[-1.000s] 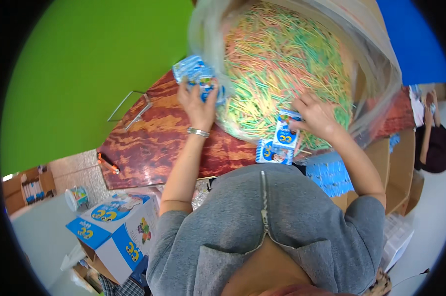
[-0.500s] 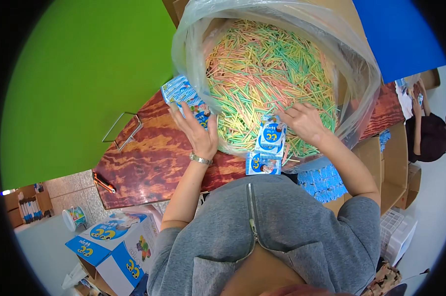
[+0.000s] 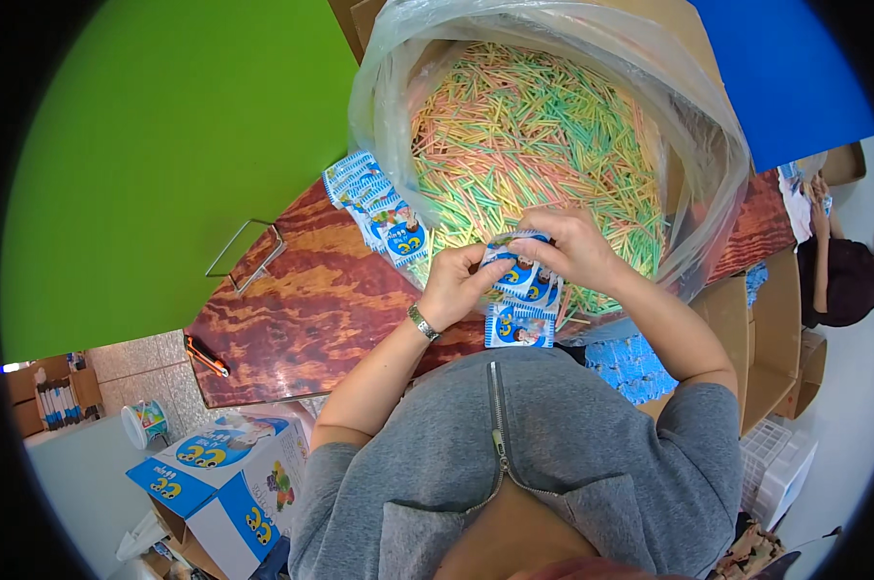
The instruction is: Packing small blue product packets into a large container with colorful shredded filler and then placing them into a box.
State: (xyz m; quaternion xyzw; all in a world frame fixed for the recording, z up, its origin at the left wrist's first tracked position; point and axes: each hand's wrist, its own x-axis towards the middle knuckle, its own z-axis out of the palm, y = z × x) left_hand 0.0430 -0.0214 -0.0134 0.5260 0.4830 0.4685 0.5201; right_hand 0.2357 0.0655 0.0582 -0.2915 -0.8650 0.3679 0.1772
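Both hands meet at a short strip of small blue-and-white packets (image 3: 521, 327), whose lower end hangs at the table's edge in front of me. My left hand (image 3: 456, 286) pinches the strip's upper left side. From the right, my right hand (image 3: 574, 249) grips the top packet, its thumb lying across it. Just beyond them is a large clear plastic bag (image 3: 383, 116) holding many thin pastel sticks (image 3: 529, 135) in pink, yellow and green. A fanned stack of the same packets (image 3: 374, 205) rests on the table at the bag's left side.
On the red wood-grain table (image 3: 292, 309) are a bent metal wire stand (image 3: 248, 256) and an orange-black cutter (image 3: 206, 357). A printed carton (image 3: 215, 478) stands at lower left. Blue packets (image 3: 634, 365) fill a box at right, near open cardboard boxes (image 3: 775, 338). Another person (image 3: 840, 275) works at far right.
My left hand has left the fanned stack and moved right to the packet strip. My right hand has shifted slightly left and down, and the strip's upper packet is now bent between both hands.
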